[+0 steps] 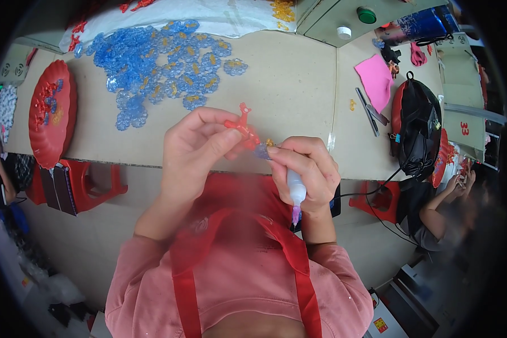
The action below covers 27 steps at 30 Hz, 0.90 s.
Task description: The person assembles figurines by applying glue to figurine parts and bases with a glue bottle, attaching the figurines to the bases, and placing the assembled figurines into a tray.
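— What's in the hands?

— The left hand [194, 147] pinches a small red plastic piece [241, 127] between thumb and fingertips, held up above the near edge of the table [287, 84]. The right hand [307, 169] is closed around a little white squeeze bottle [296, 190] with a pink cap end pointing down toward the person's chest; its fingertips also pinch something small and bluish [262, 150], right against the red piece.

— So the two hands meet?

— Close together, fingertips nearly touching, with the red piece between them.

— And on the table?

— A big heap of clear blue plastic pieces [158, 62] lies farther back on the left. A red tray [53, 112] with a few red and blue bits sits at the left end. Off to the right there's a pink cloth [376, 79], and beyond it a black bag [419, 127]. Another person's hand [462, 183] shows at the far right, well apart.
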Tool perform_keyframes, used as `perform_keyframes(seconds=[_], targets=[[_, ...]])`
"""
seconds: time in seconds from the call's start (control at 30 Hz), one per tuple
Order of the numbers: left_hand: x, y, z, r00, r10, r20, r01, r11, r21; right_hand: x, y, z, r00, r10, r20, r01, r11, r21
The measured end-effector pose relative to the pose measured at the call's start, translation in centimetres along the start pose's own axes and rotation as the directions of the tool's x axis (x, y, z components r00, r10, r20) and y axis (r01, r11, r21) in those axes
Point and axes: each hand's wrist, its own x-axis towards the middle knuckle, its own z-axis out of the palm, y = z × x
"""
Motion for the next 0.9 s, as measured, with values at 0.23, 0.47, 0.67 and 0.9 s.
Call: perform_keyframes(seconds=[0.23, 0.47, 0.67, 0.9], targets=[[0.16, -0.20, -0.05, 1.000, -0.003, 0.005, 0.003, 1.000, -0.002, 0.09, -0.10, -0.12, 1.000, -0.003, 0.003, 0.003, 1.000, 0.002], [0.23, -0.38, 0.10, 0.999, -0.031, -0.043, 0.026, 0.994, -0.103, 0.06, -0.12, -0.19, 1.000, -0.013, 0.006, 0.013, 1.000, 0.003], [0.13, -0.44, -0.04, 0.997, -0.071, -0.034, 0.065, 0.987, -0.144, 0.11, -0.24, -0.16, 1.000, -0.003, 0.008, 0.003, 0.999, 0.037], [-0.05, -0.16, -0.03, 0.996, -0.092, -0.008, 0.090, 0.987, -0.134, 0.23, -0.32, -0.14, 1.000, 0.010, 0.006, -0.010, 0.999, 0.036]])
